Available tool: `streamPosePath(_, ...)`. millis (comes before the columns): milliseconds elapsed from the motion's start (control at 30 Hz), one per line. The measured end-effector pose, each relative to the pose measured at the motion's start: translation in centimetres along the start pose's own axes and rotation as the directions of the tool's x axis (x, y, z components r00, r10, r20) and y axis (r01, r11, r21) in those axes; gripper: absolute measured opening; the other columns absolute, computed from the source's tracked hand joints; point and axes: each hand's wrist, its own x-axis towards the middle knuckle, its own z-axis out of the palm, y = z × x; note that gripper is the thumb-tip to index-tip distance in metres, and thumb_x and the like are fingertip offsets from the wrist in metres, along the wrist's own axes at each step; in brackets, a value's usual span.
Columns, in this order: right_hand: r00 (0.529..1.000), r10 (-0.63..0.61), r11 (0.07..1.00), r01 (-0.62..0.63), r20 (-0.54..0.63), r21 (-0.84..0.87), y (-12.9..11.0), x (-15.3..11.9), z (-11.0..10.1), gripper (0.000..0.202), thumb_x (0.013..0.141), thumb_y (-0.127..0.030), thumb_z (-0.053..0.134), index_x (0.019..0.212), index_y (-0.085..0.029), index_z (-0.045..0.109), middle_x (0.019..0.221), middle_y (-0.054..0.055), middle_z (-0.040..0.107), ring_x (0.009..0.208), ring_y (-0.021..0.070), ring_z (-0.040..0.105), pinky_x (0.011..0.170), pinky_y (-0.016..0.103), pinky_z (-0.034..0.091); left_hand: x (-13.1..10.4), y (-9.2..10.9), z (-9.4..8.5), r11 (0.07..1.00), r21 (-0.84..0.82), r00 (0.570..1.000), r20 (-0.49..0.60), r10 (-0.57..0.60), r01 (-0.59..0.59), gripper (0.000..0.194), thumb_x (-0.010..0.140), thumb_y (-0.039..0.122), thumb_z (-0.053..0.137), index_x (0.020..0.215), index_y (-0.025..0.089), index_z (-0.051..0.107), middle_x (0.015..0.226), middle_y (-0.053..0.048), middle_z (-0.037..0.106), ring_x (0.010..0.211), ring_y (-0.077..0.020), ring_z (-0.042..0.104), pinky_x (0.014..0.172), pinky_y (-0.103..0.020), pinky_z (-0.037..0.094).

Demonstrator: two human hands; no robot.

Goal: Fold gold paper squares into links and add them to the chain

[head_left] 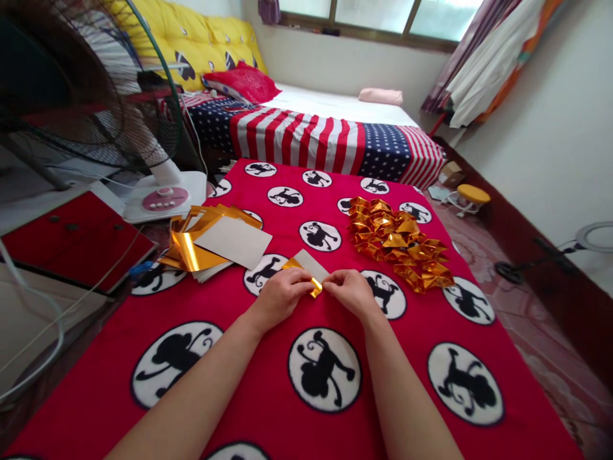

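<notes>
A small sheet of gold foil paper with a pale grey back (310, 264) lies between my hands over the red patterned cloth. Its near edge is curled up and shows gold. My left hand (282, 295) pinches the left side of this edge, and my right hand (352, 292) has its thumb and fingers together at the right corner. To the left sits a loose stack of gold sheets (191, 250), with a grey-backed sheet (235, 241) on top. Several folded gold foil pieces (395, 239) are clustered at the right.
A fan (165, 188) stands at the left beside a red-topped surface (71, 233), with a white cable running near it. Behind the cloth-covered table (268, 409) is a bed (306, 137). A yellow stool (473, 194) stands at the right.
</notes>
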Motion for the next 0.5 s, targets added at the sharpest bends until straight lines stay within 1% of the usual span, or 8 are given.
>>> streamPosePath(167, 0.999, -0.007, 1.000, 0.008, -0.042, 0.004, 0.2, 0.4, 0.2, 0.013, 0.071, -0.032, 0.063, 0.076, -0.023, 0.071, 0.072, 0.000, 0.072, 0.068, 0.0147, 0.063, 0.054, 0.021, 0.036, -0.1, 0.2, 0.0, 1.000, 0.007, 1.000, 0.017, -0.022, 0.022, 0.022, 0.094, 0.019, 0.050, 0.098, 0.022, 0.071, 0.101, -0.007, 0.066, 0.095, -0.0177, 0.061, 0.084, -0.031, 0.050)
streamPosePath(300, 1.000, -0.005, 1.000, 0.004, -0.026, -0.028, 0.0, 0.4, 0.1, 0.011, 0.070, -0.032, 0.065, 0.073, -0.022, 0.070, 0.071, 0.000, 0.071, 0.066, 0.0137, 0.062, 0.052, 0.020, 0.034, -0.1, 0.1, -0.1, 1.000, 0.010, 0.999, 0.025, -0.030, 0.030, 0.021, 0.093, 0.018, 0.050, 0.094, 0.022, 0.071, 0.096, -0.007, 0.065, 0.093, -0.0174, 0.060, 0.082, -0.031, 0.050)
streamPosePath(400, 1.000, 0.009, 0.998, -0.010, -0.006, -0.061, -0.5, 0.2, -0.1, 0.011, 0.070, -0.033, 0.065, 0.070, -0.022, 0.070, 0.069, 0.000, 0.070, 0.065, 0.0135, 0.061, 0.052, 0.021, 0.033, -0.1, -0.2, -0.1, 0.998, -0.037, 0.998, 0.011, -0.054, 0.055, 0.021, 0.092, 0.014, 0.051, 0.089, 0.021, 0.071, 0.094, -0.006, 0.065, 0.092, -0.0173, 0.060, 0.082, -0.030, 0.050)
streamPosePath(500, 0.999, 0.038, 0.995, -0.041, -0.024, -0.094, -0.9, -0.1, 0.0, 0.011, 0.070, -0.034, 0.066, 0.069, -0.023, 0.070, 0.069, -0.001, 0.069, 0.065, 0.0134, 0.061, 0.053, 0.022, 0.031, -0.2, -0.6, -0.2, 0.993, -0.098, 0.998, 0.007, -0.069, 0.070, 0.022, 0.090, 0.010, 0.050, 0.087, 0.020, 0.070, 0.095, -0.006, 0.066, 0.093, -0.0173, 0.060, 0.084, -0.031, 0.050)
